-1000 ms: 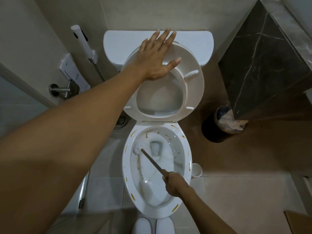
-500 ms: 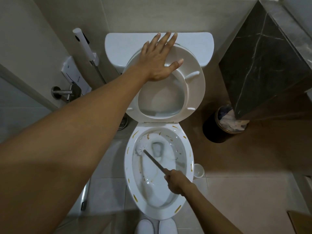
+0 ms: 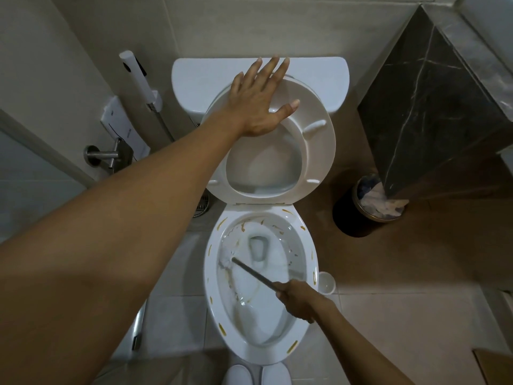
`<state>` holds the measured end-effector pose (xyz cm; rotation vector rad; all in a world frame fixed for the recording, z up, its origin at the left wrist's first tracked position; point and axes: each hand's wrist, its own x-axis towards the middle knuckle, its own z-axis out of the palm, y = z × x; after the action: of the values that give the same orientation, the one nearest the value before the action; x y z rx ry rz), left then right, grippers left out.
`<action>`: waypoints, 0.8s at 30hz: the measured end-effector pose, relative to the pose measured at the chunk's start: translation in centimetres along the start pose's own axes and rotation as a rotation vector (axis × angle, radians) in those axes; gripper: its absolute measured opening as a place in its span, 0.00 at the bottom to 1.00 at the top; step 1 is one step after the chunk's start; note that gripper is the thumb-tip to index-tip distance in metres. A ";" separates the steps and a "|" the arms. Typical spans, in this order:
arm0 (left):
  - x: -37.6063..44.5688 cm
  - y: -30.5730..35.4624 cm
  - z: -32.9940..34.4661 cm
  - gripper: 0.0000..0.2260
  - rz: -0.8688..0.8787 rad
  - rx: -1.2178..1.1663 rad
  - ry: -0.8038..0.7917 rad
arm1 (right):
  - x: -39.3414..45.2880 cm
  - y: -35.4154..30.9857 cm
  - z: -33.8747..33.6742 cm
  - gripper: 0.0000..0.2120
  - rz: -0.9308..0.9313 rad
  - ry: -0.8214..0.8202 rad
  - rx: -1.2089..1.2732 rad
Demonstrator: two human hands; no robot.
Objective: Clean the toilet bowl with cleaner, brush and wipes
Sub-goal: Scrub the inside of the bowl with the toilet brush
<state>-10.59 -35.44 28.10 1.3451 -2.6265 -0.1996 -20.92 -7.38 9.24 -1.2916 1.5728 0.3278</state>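
The left hand point(image 3: 261, 107) lies flat with fingers spread straight on the raised toilet seat point(image 3: 316, 151), while the right hand point(image 3: 298, 301) grips the brush point(image 3: 249, 270), whose white head presses the left inner wall of the stained toilet bowl point(image 3: 302, 337).

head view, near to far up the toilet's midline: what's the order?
Slippers → toilet bowl → right hand gripping the brush → raised seat → left hand flat on the seat → tank.
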 end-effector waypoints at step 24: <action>0.1 0.0 0.0 0.34 0.005 0.019 0.003 | 1.1 -0.7 -0.8 0.19 0.053 0.070 -0.065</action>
<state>-10.62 -35.55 28.11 1.3437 -2.6354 -0.1720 -20.60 -8.83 8.95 -1.3251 1.6700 0.3736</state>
